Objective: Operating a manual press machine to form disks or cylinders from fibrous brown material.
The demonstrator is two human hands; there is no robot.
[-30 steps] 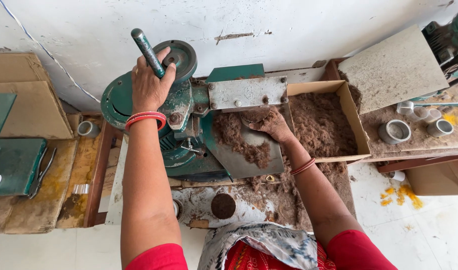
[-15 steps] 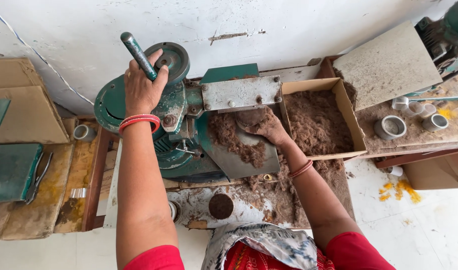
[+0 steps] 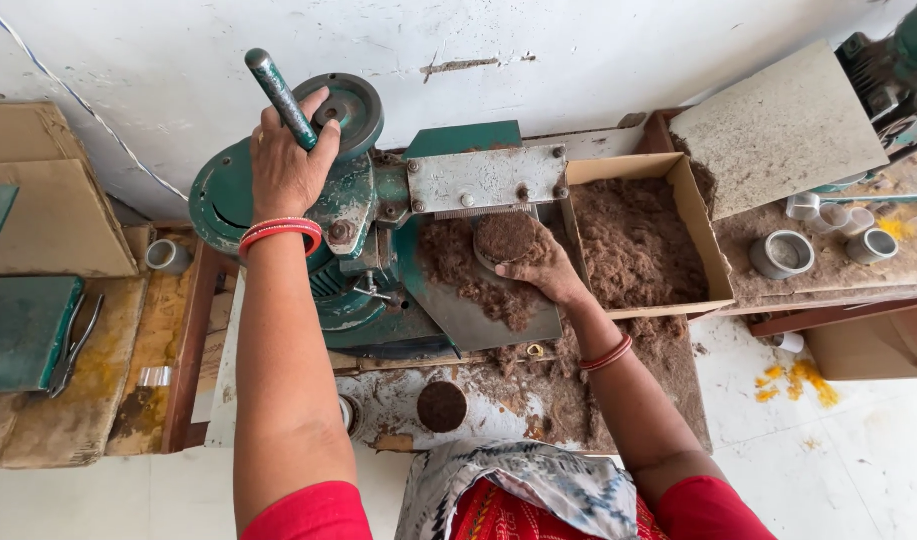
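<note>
Whitewashed wall close behind, left hand (image 3: 286, 165) gripping lever (image 3: 279, 98), right hand (image 3: 540, 270) on fibre (image 3: 465, 272)

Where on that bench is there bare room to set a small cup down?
Bare wood lies on the left shelf, between the pliers and the green press. The floor at lower right is open too. Around the right hand, loose fibre covers the tray and fills the box.

A low wooden bench (image 3: 183, 370) is carrying a green cast-metal hand press (image 3: 358, 260), an open cardboard box of brown fibre (image 3: 638, 240), and grey metal rings (image 3: 781, 254).
</note>
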